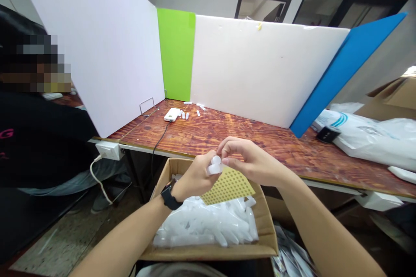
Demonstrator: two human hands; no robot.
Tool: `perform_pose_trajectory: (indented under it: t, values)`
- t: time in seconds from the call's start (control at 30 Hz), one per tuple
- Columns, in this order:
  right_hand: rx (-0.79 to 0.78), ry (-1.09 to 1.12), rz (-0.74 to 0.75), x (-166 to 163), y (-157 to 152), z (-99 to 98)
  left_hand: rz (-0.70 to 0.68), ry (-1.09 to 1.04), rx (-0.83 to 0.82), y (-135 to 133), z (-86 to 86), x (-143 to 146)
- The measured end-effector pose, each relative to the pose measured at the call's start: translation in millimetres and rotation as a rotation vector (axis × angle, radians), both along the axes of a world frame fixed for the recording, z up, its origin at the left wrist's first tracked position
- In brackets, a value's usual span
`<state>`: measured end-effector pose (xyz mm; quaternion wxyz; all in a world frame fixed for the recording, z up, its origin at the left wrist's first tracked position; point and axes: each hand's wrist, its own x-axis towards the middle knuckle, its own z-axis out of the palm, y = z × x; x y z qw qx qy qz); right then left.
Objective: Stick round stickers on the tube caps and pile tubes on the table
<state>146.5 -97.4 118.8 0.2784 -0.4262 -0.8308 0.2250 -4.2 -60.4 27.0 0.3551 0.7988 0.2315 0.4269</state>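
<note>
My left hand [196,177], with a black watch on its wrist, is closed around a few translucent white plastic tubes [214,168] whose round ends face me. Fingers curled and thumb close to them, my right hand [251,162] pinches right beside the tube ends; whatever lies between its fingertips is too small to make out. Under both hands is a yellow sheet [230,187] covered in rows of small dark dots; how it is held is hidden. Below, a cardboard box [268,225] contains a heap of similar white tubes [201,223].
On the wooden table [227,127] stand a white device [172,114] with a black cable and several loose tubes [185,115]. White, green and blue panels [269,69] surround it. A white plastic bag [373,138] lies at right. Another person [42,138] sits at left.
</note>
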Motion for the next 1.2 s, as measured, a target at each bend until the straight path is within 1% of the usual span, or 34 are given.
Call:
perform_pose_trajectory:
  t: [0.13,0.27,0.4,0.53,0.6,0.67,0.77,0.83,0.9,1.03,1.07,1.1,1.13,1.2]
  values:
    - [-0.009,-0.107,-0.032,4,7,0.1,-0.039,0.05,-0.034,3,0.7,0]
    - [0.019,-0.151,-0.053,4,12,-1.6,-0.055,0.073,-0.021,4,0.1,1]
    - [0.021,-0.188,-0.052,2,14,-2.7,-0.05,0.094,-0.01,4,-0.7,1]
    - [0.023,-0.191,-0.091,0,17,-4.9,-0.029,0.108,-0.004,6,-2.1,0]
    - [-0.019,-0.148,-0.125,0,20,-6.4,-0.031,0.112,0.002,6,-2.3,0]
    - [-0.103,-0.044,-0.136,1,22,-8.0,-0.043,0.11,-0.002,5,-1.7,-1]
    - [-0.281,0.165,-0.056,5,23,-11.9,-0.057,0.097,-0.023,2,0.1,-1]
    - [-0.378,0.258,-0.009,6,23,-16.2,-0.066,0.088,-0.028,-1,1.0,-2]
    - [-0.427,0.308,-0.006,7,24,-21.4,-0.074,0.09,-0.032,-3,0.8,-2]
    - [-0.461,0.366,-0.016,9,27,-29.8,-0.072,0.102,-0.068,0,-3.2,-1]
    - [-0.437,0.374,-0.026,9,27,-31.3,-0.064,0.093,-0.082,3,-4.4,-1]
    - [-0.373,0.382,-0.06,9,26,-32.9,-0.048,0.07,-0.106,5,-5.4,0]
    - [-0.261,0.384,-0.128,8,24,-35.0,-0.026,0.03,-0.141,8,-6.1,0]
    - [0.071,0.351,-0.345,4,16,-42.1,0.033,-0.109,-0.24,12,-6.2,2]
